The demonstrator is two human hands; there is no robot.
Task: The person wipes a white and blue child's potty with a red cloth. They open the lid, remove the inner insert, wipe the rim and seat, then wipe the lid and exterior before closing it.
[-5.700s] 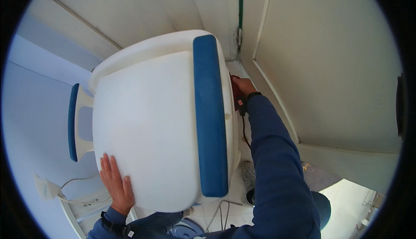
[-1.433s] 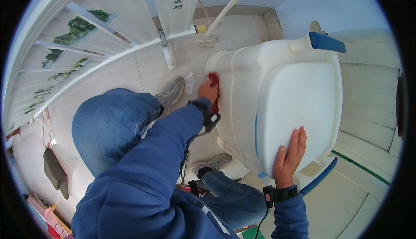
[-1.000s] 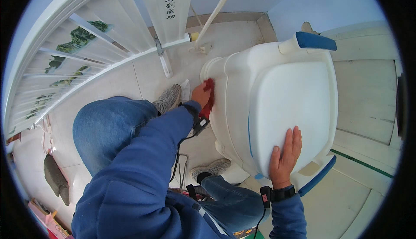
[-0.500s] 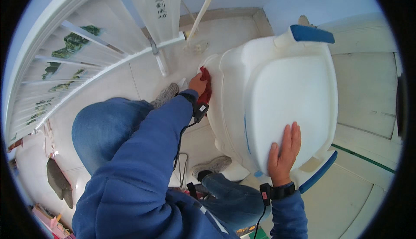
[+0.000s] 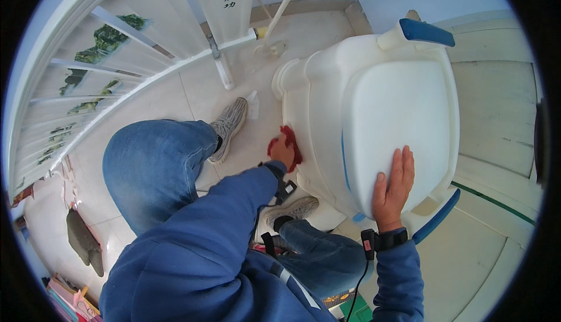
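Observation:
A white portable toilet chair (image 5: 321, 111) with a closed lid (image 5: 403, 111) stands in front of me to the right. A blue-topped armrest (image 5: 425, 32) rises on its far side, and another blue armrest (image 5: 437, 215) on its near side. My left hand (image 5: 284, 151) is closed round a red cloth (image 5: 295, 153) and presses it against the lower left side of the base. Part of the cloth is hidden under the fingers. My right hand (image 5: 395, 190) lies flat on the lid near its front edge, fingers stretched out and holding nothing.
At the left stands a white slatted screen (image 5: 146, 47) with painted green scenery, its foot (image 5: 223, 72) reaching toward the chair. A pale pole (image 5: 286, 6) leans by the far wall. White cabinet doors (image 5: 497, 111) line the right. My shoes rest on the tiled floor (image 5: 166, 103).
My left hand has moved the red cloth along the chair's base, toward me and slightly right. My right hand stays flat on the lid. The whole view has shifted a little.

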